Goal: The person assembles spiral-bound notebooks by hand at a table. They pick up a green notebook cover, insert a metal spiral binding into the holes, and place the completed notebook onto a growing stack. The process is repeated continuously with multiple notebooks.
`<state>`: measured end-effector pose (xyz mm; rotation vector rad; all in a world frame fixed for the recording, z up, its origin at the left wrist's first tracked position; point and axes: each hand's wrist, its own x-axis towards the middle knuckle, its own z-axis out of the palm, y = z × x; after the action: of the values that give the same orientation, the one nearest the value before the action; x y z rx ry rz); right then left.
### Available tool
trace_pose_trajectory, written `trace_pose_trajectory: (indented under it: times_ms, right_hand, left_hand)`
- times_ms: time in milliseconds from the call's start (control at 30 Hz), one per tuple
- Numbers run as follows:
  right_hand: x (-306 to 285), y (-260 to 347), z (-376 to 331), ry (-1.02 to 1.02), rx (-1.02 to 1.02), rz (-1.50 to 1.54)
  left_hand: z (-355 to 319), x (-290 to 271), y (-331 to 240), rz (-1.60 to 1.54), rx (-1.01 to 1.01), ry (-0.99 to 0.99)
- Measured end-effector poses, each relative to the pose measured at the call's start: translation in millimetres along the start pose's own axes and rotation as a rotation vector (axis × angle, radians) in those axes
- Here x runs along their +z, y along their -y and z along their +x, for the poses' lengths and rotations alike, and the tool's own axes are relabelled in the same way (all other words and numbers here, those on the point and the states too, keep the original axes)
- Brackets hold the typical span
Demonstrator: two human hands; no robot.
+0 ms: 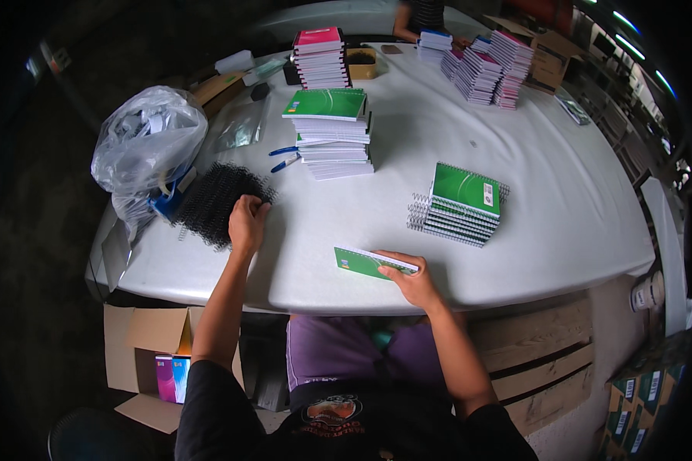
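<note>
My right hand (414, 283) grips a green-covered notebook (355, 262) by its right end, tilted over the table's near edge, with a row of small holes along its top side. Over on the left, my left hand (246, 224) pinches at the edge of a heap of black spiral binding coils (214, 201). Its fingertips are closed on a coil, though the heap partly hides the hold. To the right lies a stack of green notebooks (465, 190) with coils sticking out at their sides. A taller stack of green notebooks (327, 104), with no coils showing, stands ahead of me.
Blue-handled pliers (286, 162) lie beside the tall stack. A clear plastic bag (150, 138) bulges at the table's left. Pink-covered notebooks (319, 58) stand at the back; more stacks (480, 73) are near another person (423, 17). An open cardboard box (123, 353) sits below the left edge.
</note>
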<state>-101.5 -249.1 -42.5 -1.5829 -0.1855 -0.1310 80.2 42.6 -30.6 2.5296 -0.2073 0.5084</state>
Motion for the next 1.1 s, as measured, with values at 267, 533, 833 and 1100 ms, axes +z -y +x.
trace_pose_trajectory:
  times_ms: [267, 533, 833, 1100]
  right_hand:
    - [-2.4, 3.3, -4.0, -0.026, 0.023, 0.007]
    - [0.3, 5.9, -1.2, -0.015, -0.023, -0.001]
    - [-0.4, 1.1, -1.9, -0.014, -0.158, -0.041]
    - [0.0, -3.3, 0.8, -0.061, -0.035, 0.076]
  left_hand:
    - [-51.2, 11.2, -14.4, 0.281, 0.229, -0.103]
    - [16.3, -7.3, 36.6, -0.007, 0.218, 0.031]
    - [-38.3, 7.4, 15.0, 0.095, 0.085, 0.006]
    - [-22.5, -14.2, -43.0, 0.21, 0.404, -0.124]
